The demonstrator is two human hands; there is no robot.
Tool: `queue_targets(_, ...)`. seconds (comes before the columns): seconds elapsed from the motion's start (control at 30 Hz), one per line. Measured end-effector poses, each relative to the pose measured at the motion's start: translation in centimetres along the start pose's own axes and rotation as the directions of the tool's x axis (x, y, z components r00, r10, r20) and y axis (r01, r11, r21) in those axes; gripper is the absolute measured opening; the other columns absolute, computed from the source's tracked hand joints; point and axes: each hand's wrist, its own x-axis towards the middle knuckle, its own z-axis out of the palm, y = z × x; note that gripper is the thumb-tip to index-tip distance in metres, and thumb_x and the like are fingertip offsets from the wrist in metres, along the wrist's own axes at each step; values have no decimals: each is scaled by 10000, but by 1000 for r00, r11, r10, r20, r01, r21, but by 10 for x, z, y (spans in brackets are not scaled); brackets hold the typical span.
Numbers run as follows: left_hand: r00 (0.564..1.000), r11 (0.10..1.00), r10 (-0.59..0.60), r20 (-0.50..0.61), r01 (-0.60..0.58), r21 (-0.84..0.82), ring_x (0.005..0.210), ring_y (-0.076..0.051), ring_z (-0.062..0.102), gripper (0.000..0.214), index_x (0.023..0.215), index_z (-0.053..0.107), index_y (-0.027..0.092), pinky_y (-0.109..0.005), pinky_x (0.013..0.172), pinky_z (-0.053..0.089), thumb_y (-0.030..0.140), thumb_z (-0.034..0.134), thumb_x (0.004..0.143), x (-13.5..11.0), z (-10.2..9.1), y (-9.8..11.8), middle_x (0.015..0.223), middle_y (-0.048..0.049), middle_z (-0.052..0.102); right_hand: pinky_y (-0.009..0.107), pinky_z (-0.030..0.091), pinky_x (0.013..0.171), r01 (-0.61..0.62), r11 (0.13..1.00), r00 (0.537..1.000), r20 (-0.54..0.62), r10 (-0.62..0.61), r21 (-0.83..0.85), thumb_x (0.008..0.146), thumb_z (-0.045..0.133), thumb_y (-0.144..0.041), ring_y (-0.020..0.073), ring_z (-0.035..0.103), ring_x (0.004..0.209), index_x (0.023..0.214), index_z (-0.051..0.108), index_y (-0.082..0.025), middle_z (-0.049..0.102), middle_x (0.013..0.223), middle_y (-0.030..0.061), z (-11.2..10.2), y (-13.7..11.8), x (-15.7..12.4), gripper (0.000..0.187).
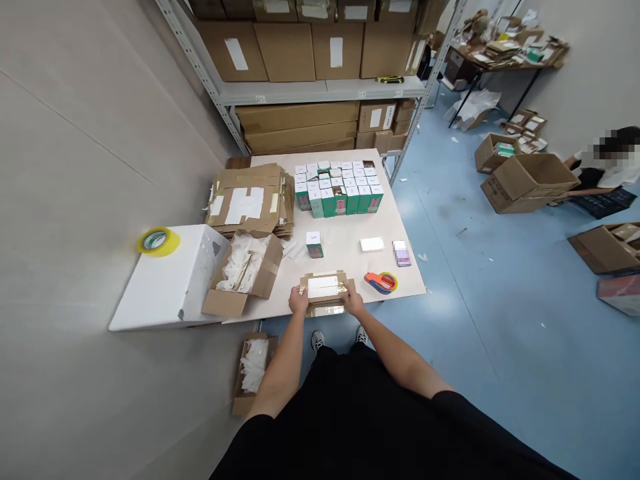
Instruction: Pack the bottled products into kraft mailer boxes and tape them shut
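Note:
Both my hands grip a small flat cardboard box (325,301) at the table's front edge. Clear tape shines on its flaps, and a white label lies on it. My left hand (299,300) closes on its left side, and my right hand (353,300) closes on its right side. Just beyond stands a single green and white carton (315,245). To the right lie a white box (372,245), a small purple and white item (401,253), and an orange and blue tape cutter (380,282) beside a yellow tape roll.
Rows of green and white cartons (340,190) fill the table's back. Flattened cardboard (245,200) and an open box of white packing material (245,263) stand left. Yellow tape (158,241) rests on a white block. Behind is a loaded shelf (320,90). A person (613,160) is far right among boxes.

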Motion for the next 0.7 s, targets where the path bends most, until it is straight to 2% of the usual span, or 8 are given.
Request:
queue_targets(0.1,997,997,62,46,-60,-47,1199,-267,690,379,1259,625,263,-356,1005,517,440,673,927,-1,14,18,1272,-88,748,400,543,1018,-81,997,996,-27,81,-3,1002,522,-306,300,706,1161,1623,414,-283,744,1277,93,-23,3,16,631)
queue_targets(0.2,1000,1000,-13,14,13,-29,1200,-294,686,437,1262,614,257,-375,990,519,505,683,909,2,26,39,1260,-107,744,434,520,1071,-79,997,995,60,80,-21,989,533,-302,320,672,1235,1613,438,-251,711,1363,102,-44,1,31,633)
queue_targets(0.3,999,999,-50,-13,50,10,1196,-302,686,406,1252,608,258,-384,980,519,489,661,922,7,29,48,1232,-114,745,450,505,1114,-33,999,994,107,30,27,947,565,-263,316,637,1300,1635,395,-237,642,1477,95,-54,1,35,710)
queue_targets(0.4,999,998,-46,-6,46,38,1191,-308,686,403,1252,598,252,-396,984,519,486,651,928,8,28,48,1224,-122,746,458,458,1180,44,994,999,-15,-43,96,908,572,-251,294,551,1410,1647,361,-232,575,1551,80,-65,8,34,768)
queue_targets(0.5,999,997,-38,-10,39,69,1189,-319,686,411,1263,590,239,-416,987,523,489,635,939,7,26,47,1233,-139,740,456,391,1236,50,993,979,-203,-27,109,907,522,-256,278,491,1463,1623,400,-190,553,1561,103,-90,22,34,729)
queue_targets(0.6,998,994,-57,-40,60,92,1171,-333,694,421,1249,591,245,-439,967,545,500,662,922,8,26,49,1215,-140,741,463,390,1233,-60,993,949,-304,87,98,893,523,-267,298,511,1436,1569,474,-167,596,1497,132,-121,44,35,685)
queue_targets(0.7,995,995,-72,-67,77,63,1162,-329,700,425,1227,604,255,-437,954,564,512,694,901,13,30,48,1205,-130,744,435,475,1150,-187,976,926,-311,212,109,870,544,-267,294,609,1307,1492,551,-163,661,1386,142,-143,68,37,631)
